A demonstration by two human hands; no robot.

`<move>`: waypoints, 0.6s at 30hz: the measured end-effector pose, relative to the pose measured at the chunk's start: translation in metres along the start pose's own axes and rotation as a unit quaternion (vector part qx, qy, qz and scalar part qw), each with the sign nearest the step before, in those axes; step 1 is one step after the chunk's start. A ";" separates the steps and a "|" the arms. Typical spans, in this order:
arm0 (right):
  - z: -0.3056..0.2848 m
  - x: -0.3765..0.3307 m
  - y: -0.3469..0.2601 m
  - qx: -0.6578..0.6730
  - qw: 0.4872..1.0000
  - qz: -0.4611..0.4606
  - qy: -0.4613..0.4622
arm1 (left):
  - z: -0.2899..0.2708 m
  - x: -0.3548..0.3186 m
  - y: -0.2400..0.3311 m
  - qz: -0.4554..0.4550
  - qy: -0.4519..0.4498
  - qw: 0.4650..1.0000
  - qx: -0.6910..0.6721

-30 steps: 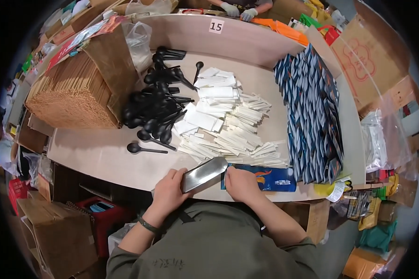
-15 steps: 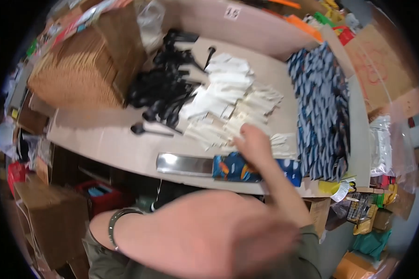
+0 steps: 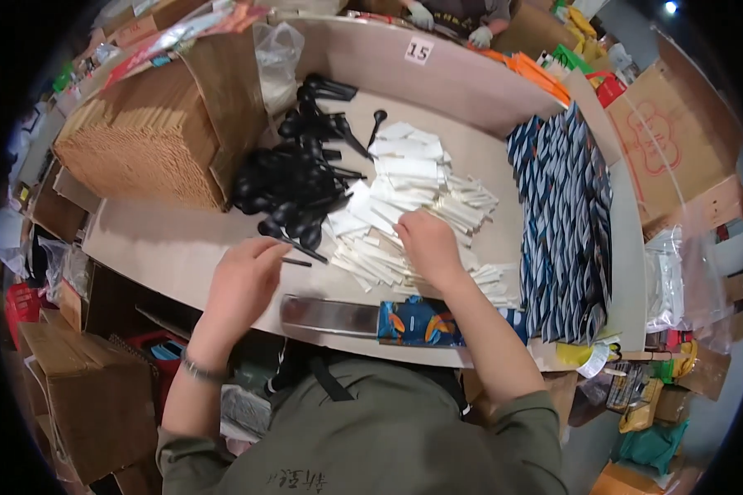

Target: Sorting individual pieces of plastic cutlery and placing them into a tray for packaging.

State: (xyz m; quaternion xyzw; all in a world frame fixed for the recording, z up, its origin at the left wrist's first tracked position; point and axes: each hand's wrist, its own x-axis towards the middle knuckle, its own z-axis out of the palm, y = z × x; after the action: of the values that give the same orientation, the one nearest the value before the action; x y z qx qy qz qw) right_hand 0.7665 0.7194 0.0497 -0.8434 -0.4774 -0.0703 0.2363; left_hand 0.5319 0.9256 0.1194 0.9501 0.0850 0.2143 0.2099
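Observation:
My left hand [image 3: 249, 276] is at the table's left front, its fingers closed over a black plastic spoon [image 3: 297, 262] whose handle sticks out; its bowl is hidden. Just beyond lies a heap of black spoons [image 3: 293, 177]. My right hand [image 3: 429, 247] is over the spread of slim white strips [image 3: 409, 169], with thumb and fingertips pinched together; a thin white strip seems to be between them, but I cannot tell for sure. At the front edge, a shiny metal channel [image 3: 330, 316] lies lengthwise, with a blue printed pouch [image 3: 421, 323] at its right end, partly under my right forearm.
A carton packed with brown card sheets [image 3: 140, 148] stands at the left. Rows of blue-grey pouches [image 3: 563, 231] fill the right side, beside a low partition [image 3: 347, 49] at the back. Beyond it are another person's gloved hands [image 3: 480, 36]. Boxes [image 3: 87, 388] stand below left.
My left arm, blurred across my body before, now reaches forward to the lone black spoon. My right hand has shifted slightly left over the white strips.

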 end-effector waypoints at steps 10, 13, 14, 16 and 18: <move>0.035 0.032 0.004 -0.056 0.989 0.079 -0.111 | 0.072 -0.017 -0.079 -0.063 -0.043 0.997 0.007; 0.008 0.025 -0.008 0.123 0.972 0.141 -0.145 | 0.062 -0.016 -0.075 -0.082 -0.066 0.994 0.010; 0.003 0.017 -0.019 0.128 0.968 0.145 -0.159 | 0.061 -0.017 -0.074 -0.086 -0.072 0.994 0.008; -0.007 -0.005 -0.049 0.134 0.967 -0.031 -0.214 | 0.051 -0.017 -0.069 -0.081 -0.088 0.993 0.006; 0.001 -0.038 -0.069 0.099 0.951 -0.087 -0.278 | 0.049 -0.017 -0.056 -0.061 -0.096 0.993 0.000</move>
State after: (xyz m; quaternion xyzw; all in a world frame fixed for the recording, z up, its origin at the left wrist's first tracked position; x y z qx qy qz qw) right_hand 0.6888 0.7206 0.0588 -0.7567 -0.6007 0.1944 0.1697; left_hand 0.5339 0.9537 0.0486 0.9594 0.1220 0.1086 0.2300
